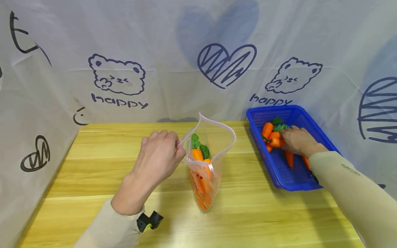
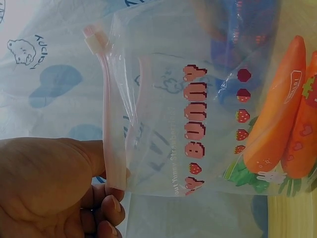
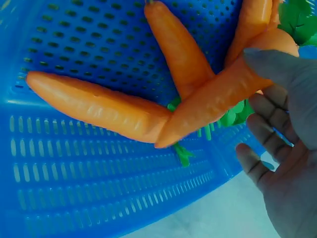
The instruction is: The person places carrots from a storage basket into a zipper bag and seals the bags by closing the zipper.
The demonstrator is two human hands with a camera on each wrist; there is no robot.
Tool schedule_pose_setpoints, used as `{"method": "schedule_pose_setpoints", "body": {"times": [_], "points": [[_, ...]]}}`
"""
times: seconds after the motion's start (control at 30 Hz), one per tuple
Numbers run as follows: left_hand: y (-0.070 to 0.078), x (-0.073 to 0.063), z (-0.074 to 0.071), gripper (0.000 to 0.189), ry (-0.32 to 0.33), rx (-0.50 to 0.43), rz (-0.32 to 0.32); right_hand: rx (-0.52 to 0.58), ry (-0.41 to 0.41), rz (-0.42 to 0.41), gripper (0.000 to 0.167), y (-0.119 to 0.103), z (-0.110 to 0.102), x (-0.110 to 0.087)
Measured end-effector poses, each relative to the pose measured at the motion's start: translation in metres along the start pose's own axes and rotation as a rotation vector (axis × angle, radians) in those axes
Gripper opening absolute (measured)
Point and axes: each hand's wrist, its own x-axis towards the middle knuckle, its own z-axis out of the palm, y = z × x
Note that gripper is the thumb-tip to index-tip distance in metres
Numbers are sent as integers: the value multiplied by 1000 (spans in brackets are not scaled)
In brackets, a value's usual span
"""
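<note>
Left hand [image 1: 159,151] pinches the zip bag [image 2: 161,124] by its mouth, carrots [image 1: 200,186] sitting inside; farther off, right hand [image 1: 297,139] pinches another carrot [image 3: 208,104] down in the blue basket [image 1: 299,187]. Looks like the picking-up step tbh, so next move calls for lifting it clear.

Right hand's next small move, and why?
Probably lift the pinched carrot clear of the blue basket: the right hand seems to grip it, and the left hand holds the zip bag by its rim, mouth open, other carrots inside.
</note>
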Motion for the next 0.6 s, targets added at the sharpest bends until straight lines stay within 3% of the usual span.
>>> {"method": "schedule_pose_setpoints", "body": {"times": [0.6], "points": [[-2, -3, -4, 16, 2, -5, -13, -4, 23, 54, 65, -6, 3, 15]]}}
